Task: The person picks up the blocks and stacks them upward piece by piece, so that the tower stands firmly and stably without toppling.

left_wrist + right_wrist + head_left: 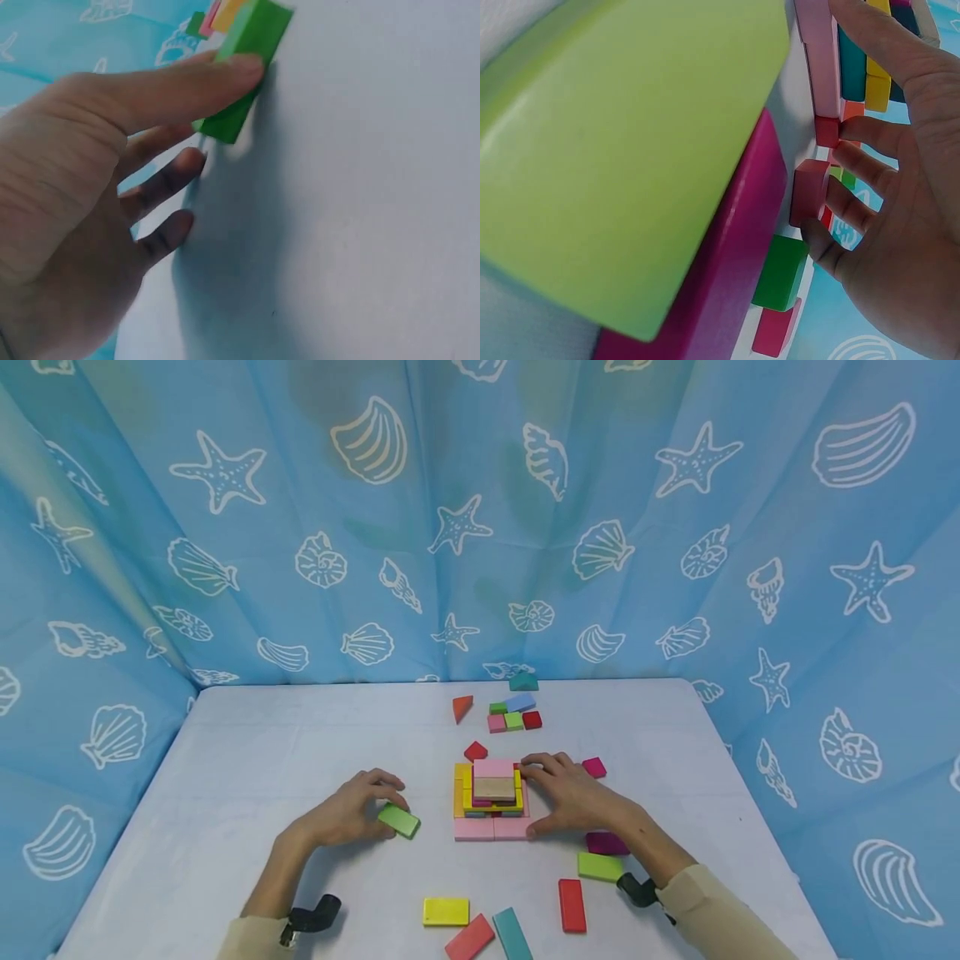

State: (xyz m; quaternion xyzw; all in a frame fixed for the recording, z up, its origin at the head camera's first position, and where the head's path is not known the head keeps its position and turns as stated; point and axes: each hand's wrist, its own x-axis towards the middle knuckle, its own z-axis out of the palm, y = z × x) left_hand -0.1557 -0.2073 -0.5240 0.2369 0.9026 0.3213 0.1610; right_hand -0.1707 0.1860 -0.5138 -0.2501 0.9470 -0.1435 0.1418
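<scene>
My left hand (pixel 352 806) pinches a light green rectangular block (pixel 399 820) between thumb and fingers, left of a stack of building blocks (pixel 493 789). In the left wrist view the same green block (pixel 259 37) is tilted above the white tabletop, with the thumb across it and the other fingers loosely bent. My right hand (pixel 573 797) rests at the right side of the stack, thumb near its front corner and fingertips near its back corner. The stack has a pink base, yellow layers, and pink and wooden blocks on top. In the right wrist view the fingers are spread beside a red block (pixel 826 131).
Loose blocks lie in front: yellow (pixel 446 912), coral (pixel 470 937), teal (pixel 513 935) and red (pixel 572 906). A lime block (pixel 600 866) and a magenta one (pixel 606 843) lie under the right forearm. Several small blocks stand behind the stack, including a teal one (pixel 523 682).
</scene>
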